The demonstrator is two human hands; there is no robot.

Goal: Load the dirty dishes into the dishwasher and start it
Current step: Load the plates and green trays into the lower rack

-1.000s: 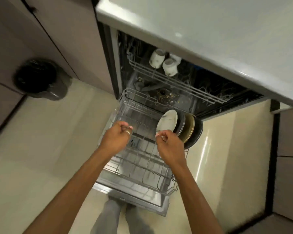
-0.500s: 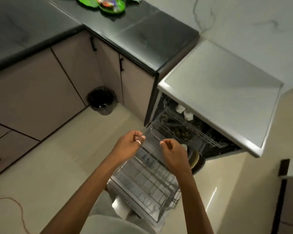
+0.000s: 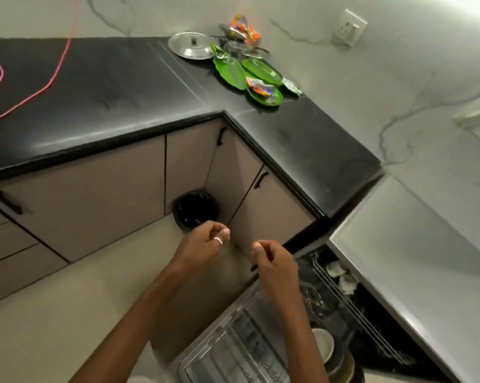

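The dishwasher (image 3: 344, 308) stands open at the lower right. Its lower rack (image 3: 233, 349) is pulled out, with a white plate (image 3: 324, 344) and darker plates standing at its right end. Two white cups (image 3: 341, 276) sit upside down in the upper rack. Three green plates (image 3: 233, 71), a steel lid (image 3: 191, 45) and snack wrappers lie on the black counter's far corner. My left hand (image 3: 202, 244) and my right hand (image 3: 274, 264) hover above the rack's left end, fingers curled, holding nothing.
A black waste bin (image 3: 196, 210) stands on the floor in the cabinet corner, just beyond my left hand. A red cord (image 3: 39, 89) trails over the left counter. The dishwasher's grey top (image 3: 413, 258) juts out at the right. Beige floor lies to the left.
My view has swung up from the rack to the counter corner. Both hands have risen away from the rack and the plates, empty, and the green plates have come into sight.
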